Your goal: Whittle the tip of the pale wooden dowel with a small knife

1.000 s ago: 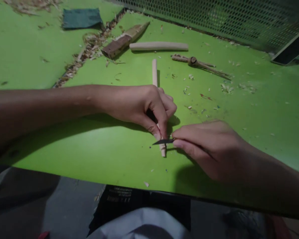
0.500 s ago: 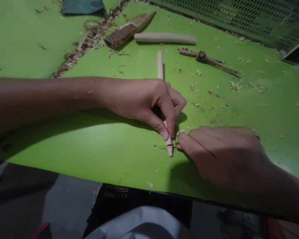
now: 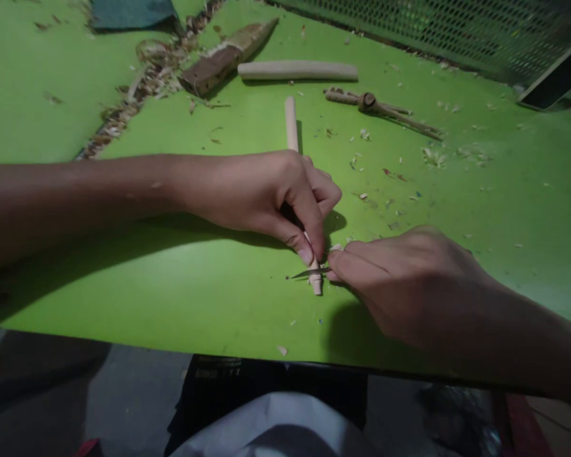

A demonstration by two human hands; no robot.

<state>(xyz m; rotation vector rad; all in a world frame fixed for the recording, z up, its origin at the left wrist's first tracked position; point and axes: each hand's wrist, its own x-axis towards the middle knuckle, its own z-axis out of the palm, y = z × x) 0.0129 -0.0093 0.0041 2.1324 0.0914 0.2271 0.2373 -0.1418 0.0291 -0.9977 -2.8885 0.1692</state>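
A thin pale wooden stick [image 3: 291, 124] lies on the green table, its far part sticking out beyond my left hand [image 3: 285, 197]. The thumb and fingers of that hand pinch the stick close to its near end, which is notched and narrowed. My right hand [image 3: 404, 279] is closed around a small knife [image 3: 309, 273], whose handle is mostly hidden in the fingers. The thin blade points left and lies across the stick, just in front of my left thumb. Small pale shavings are beside the fingertips.
Behind my hands lie a thicker peeled stick [image 3: 297, 71], a pointed piece with bark [image 3: 228, 57] and a knotted twig bundle [image 3: 368, 103]. Shavings [image 3: 159, 63] fill a seam at left. A dark cloth [image 3: 133, 14] and green mesh [image 3: 409, 32] are at the back.
The whole view has shifted, so things on the table appear further left. The knife blade has tilted and shows more of its flat side. Both hands keep their holds.
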